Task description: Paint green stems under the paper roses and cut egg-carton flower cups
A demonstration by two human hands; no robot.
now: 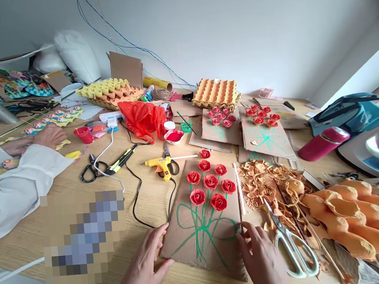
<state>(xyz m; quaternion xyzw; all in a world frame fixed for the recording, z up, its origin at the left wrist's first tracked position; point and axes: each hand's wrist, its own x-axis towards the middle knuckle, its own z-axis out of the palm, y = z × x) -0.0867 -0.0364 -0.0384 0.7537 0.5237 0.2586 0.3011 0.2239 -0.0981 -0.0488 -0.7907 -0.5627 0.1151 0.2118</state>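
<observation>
A cardboard piece (184, 243) lies flat before me, painted with green stems and a bow. Several red paper roses (210, 181) sit on its upper part, and one more rose (204, 153) is just beyond its top edge. My left hand (148, 259) touches the left edge, thumb and fingers apart, holding nothing. At the right edge my right hand (260, 252) has its fingers bent against the cardboard side. A yellow glue gun (164, 166) lies beyond the board to the left. White-handled scissors (294, 249) rest right of my right hand.
Orange egg trays (356, 216) and scraps (261, 182) lie right. Behind are two flower boards (266, 142) (220, 133), a red paint bowl (173, 136), a red bag (143, 119) and a pink bottle (324, 143). Another person's hands (49, 136) work at left, near black scissors (93, 168).
</observation>
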